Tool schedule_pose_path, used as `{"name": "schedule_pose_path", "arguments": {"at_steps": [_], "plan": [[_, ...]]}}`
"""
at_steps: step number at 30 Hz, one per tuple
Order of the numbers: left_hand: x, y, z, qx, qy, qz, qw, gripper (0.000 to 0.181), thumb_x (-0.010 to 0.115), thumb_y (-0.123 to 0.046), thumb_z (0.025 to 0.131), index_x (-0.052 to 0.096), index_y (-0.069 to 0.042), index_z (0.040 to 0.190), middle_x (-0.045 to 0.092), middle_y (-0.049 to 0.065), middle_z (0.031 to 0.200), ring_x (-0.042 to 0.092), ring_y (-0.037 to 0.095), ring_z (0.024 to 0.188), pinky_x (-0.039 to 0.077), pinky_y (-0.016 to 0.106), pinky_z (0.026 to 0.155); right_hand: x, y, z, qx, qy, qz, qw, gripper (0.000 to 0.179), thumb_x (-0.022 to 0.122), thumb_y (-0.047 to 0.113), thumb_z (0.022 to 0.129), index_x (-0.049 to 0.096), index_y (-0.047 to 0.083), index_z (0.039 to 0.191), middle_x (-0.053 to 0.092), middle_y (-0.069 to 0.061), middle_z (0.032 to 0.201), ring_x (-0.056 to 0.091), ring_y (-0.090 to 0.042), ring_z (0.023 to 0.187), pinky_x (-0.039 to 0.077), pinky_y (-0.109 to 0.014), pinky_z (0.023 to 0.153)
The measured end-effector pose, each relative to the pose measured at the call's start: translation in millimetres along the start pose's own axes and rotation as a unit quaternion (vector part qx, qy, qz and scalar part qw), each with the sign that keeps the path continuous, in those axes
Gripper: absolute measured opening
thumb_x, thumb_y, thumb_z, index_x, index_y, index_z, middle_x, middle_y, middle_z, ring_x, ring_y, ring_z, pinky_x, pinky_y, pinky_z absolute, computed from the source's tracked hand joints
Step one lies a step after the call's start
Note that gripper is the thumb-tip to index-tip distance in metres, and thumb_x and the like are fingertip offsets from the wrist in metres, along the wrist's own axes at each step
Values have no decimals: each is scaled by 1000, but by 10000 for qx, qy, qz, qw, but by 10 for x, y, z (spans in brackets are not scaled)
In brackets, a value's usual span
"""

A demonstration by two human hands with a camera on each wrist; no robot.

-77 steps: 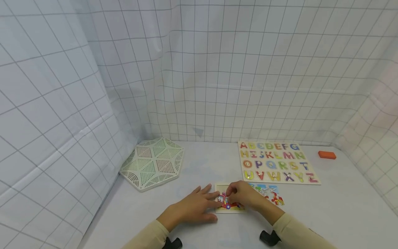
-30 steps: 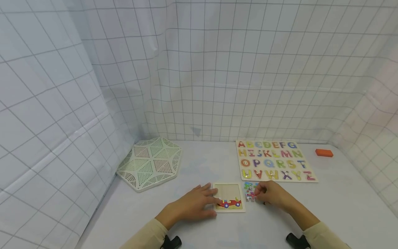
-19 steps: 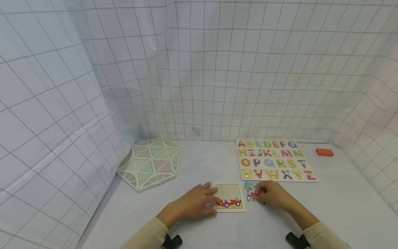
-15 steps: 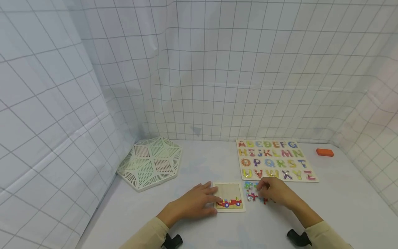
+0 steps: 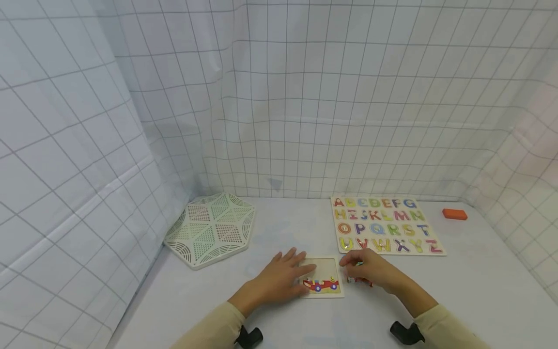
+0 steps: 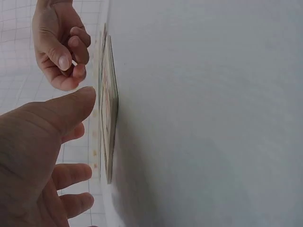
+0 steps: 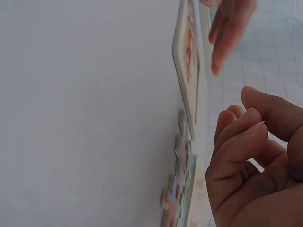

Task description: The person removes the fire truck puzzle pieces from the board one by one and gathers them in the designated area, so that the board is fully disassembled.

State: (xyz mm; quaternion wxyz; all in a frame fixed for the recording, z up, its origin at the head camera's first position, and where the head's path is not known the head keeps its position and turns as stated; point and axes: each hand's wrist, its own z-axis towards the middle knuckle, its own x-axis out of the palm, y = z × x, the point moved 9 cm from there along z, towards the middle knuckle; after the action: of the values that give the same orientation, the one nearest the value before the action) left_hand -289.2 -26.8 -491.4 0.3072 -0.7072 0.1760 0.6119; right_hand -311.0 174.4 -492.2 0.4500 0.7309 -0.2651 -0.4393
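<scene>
In the head view a small wooden puzzle tray point(image 5: 329, 267) lies on the table, with a red car picture point(image 5: 324, 284) along its lower part. My left hand point(image 5: 279, 280) is over its left side, fingers spread and holding nothing. The left wrist view shows the thumb close by the tray's edge point(image 6: 113, 109). Just right of the tray my right hand point(image 5: 372, 268) hovers with loosely bent fingers. Nothing shows between its thumb and fingertips in the right wrist view. Beneath it lie several colourful jigsaw pieces point(image 7: 177, 172), partly hidden by the hand in the head view.
An alphabet puzzle board point(image 5: 385, 226) lies behind the right hand. Far right is an orange block point(image 5: 455, 214). At the back left sits a pale hexagonal perforated board point(image 5: 211, 230). White gridded sheeting point(image 5: 279, 121) encloses the back and sides of the white table point(image 5: 296, 327).
From over the tray my right hand moved right to the loose pieces, leaving a jigsaw piece there, then lifted and shifted back left. My left hand has shifted slightly right and away from me.
</scene>
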Motion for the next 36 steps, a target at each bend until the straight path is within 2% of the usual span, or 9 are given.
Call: {"name": "schedule_pose_path", "arguments": {"at_steps": [3, 7, 12, 17, 31, 36], "plan": [[2, -29, 59, -146, -27, 45, 9999, 58, 61, -54, 98, 48, -37, 152, 37, 4, 163, 25, 32, 154, 26, 61, 119, 188, 18, 38, -104, 311, 8, 9995, 23, 71, 15, 93, 70, 2, 113, 60, -6, 89, 46, -13, 56, 39, -24, 49], [5, -66, 137, -207, 37, 145, 9997, 57, 60, -53, 99, 49, -36, 152, 36, 5, 164, 24, 31, 155, 25, 61, 119, 310, 31, 63, -129, 401, -183, 9989, 24, 70, 12, 92, 71, 2, 114, 58, -4, 85, 42, -11, 52, 36, -23, 46], [45, -72, 192, -219, 190, 194, 9994, 56, 60, -53, 99, 50, -35, 151, 36, 6, 164, 25, 33, 154, 26, 62, 119, 338, 34, 59, 32, 304, -261, 9992, 22, 69, 13, 92, 72, 3, 112, 59, -2, 81, 40, -11, 52, 33, -23, 46], [74, -95, 206, -184, 214, 147, 9995, 56, 59, -56, 99, 52, -35, 150, 38, 9, 163, 26, 37, 153, 26, 63, 118, 355, 21, 47, 136, 275, -251, 9992, 19, 70, 13, 92, 74, 5, 109, 59, 1, 76, 40, -11, 52, 32, -23, 46], [88, -127, 252, -181, 195, 149, 9995, 55, 60, -58, 97, 55, -36, 148, 42, 10, 160, 29, 41, 151, 29, 64, 116, 374, 54, 70, -53, 235, -228, 9994, 11, 71, 9, 90, 67, 5, 99, 57, 0, 76, 42, -12, 56, 34, -23, 46], [101, -120, 239, -214, 191, 92, 9995, 56, 60, -58, 97, 54, -36, 148, 42, 10, 160, 29, 41, 151, 29, 64, 116, 380, 40, 80, -28, 245, -108, 9996, 12, 71, 8, 89, 65, 5, 98, 57, -3, 79, 49, -14, 60, 36, -24, 48]]}}
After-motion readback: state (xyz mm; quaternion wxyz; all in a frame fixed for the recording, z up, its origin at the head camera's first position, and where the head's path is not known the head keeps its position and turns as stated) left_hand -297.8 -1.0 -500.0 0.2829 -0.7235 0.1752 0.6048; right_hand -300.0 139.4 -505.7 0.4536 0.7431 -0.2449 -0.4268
